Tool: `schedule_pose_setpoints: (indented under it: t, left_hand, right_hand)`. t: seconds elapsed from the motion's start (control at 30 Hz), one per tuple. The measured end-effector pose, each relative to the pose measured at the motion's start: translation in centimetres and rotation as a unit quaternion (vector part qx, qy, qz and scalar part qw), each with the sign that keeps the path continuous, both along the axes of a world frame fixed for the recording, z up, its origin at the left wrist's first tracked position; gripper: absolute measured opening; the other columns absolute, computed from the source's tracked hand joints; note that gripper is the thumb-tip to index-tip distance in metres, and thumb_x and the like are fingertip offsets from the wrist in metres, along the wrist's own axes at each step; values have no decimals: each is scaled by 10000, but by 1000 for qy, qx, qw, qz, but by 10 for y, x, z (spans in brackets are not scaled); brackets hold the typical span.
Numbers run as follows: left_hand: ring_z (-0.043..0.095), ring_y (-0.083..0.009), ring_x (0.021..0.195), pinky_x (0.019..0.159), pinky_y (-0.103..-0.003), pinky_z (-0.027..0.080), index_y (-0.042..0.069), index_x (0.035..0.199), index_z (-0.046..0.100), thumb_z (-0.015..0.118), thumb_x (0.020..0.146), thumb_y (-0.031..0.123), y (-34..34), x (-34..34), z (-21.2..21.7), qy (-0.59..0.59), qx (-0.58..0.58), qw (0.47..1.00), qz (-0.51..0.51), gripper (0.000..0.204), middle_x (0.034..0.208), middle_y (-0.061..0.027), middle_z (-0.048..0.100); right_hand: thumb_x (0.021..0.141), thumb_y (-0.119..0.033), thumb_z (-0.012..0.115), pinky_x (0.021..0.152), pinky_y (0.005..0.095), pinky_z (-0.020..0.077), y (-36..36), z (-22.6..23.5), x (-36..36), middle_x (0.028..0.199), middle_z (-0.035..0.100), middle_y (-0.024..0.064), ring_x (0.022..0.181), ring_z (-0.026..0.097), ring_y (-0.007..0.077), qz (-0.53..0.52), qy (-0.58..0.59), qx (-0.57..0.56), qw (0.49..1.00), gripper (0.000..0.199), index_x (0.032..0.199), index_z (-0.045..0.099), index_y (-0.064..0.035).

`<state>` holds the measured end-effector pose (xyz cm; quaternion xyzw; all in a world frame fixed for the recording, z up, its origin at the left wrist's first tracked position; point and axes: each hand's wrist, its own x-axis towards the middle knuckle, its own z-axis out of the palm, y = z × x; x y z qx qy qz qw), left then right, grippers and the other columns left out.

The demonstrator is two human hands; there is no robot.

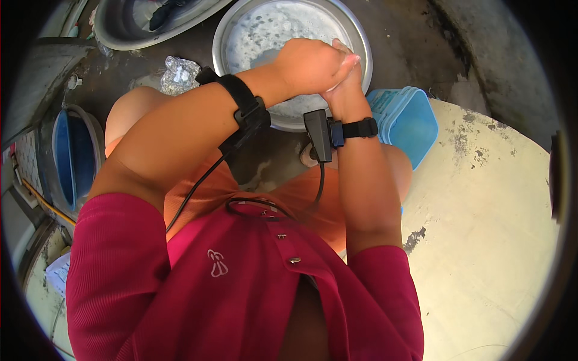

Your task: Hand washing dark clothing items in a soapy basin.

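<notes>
The sudsy basin (218, 51) is smooth, glossy metal; the second basin (111, 37) is duller metal. The blue bucket (415, 126) is smooth, softly glossy plastic, the clear bag (179, 75) crinkled, shiny plastic. The shirt (120, 240) is finely ribbed cloth, the wrist straps (239, 95) matt fabric, the yellow slab (481, 240) smooth but roughly chipped.

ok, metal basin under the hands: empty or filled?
Not empty: the basin holds pale, bubbly suds. Exact fill level: cannot tell from above.

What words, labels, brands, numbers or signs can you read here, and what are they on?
No words or numbers can be read.
Blue bucket: faint markings on its side, too blurred to read.
Magenta shirt: a pale outline motif on the chest, not lettering.
</notes>
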<state>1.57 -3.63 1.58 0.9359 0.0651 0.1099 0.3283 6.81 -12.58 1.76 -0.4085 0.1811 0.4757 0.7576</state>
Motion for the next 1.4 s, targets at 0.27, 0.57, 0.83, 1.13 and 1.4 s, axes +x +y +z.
schedule_pose_setpoints:
  t: [0.27, 0.57, 0.83, 1.13, 1.4]
  left_hand:
    - [572, -333, 627, 578, -425, 452, 87, 644, 609, 278, 901, 442, 7, -1, 11, 93, -21, 995, 22, 549, 623, -120, 600]
    - [575, -338, 632, 562, -425, 451, 99, 667, 618, 290, 904, 422, 0, -4, 10, 64, 10, 998, 5, 518, 641, -134, 600]
    - [580, -327, 625, 554, -412, 457, 88, 651, 613, 293, 905, 404, 4, -5, 18, 87, 21, 996, -27, 516, 634, -126, 601]
    - [585, -327, 683, 611, -409, 457, 91, 695, 633, 310, 893, 457, 15, 3, 19, 83, -15, 996, 1, 528, 688, -129, 616]
    - [577, -312, 692, 605, -392, 450, 94, 699, 625, 347, 880, 495, 26, 12, 16, 110, -4, 993, 32, 521, 711, -110, 615]
  right_hand:
    - [895, -357, 368, 966, 543, 236, 5, -4, -4, 1334, 349, 160, 1212, 346, 300, -25, -54, -7, 998, 498, 1261, 377, -19]
    - [889, -320, 407, 977, 488, 249, 3, 5, -5, 1235, 453, 129, 1160, 393, 264, -23, -37, -10, 999, 421, 1172, 451, -11]
    - [882, -285, 439, 724, 400, 467, 2, -12, 0, 996, 572, 104, 893, 561, 244, -50, -62, -26, 996, 303, 1058, 503, -46]
    - [866, -456, 430, 964, 458, 277, 19, 17, -23, 1271, 433, 103, 1195, 374, 237, 27, -133, -196, 971, 520, 1205, 445, -61]
    - [872, -415, 412, 899, 380, 333, 18, 4, -19, 1260, 434, 65, 1137, 408, 177, 55, -141, -257, 954, 440, 1181, 447, -104]
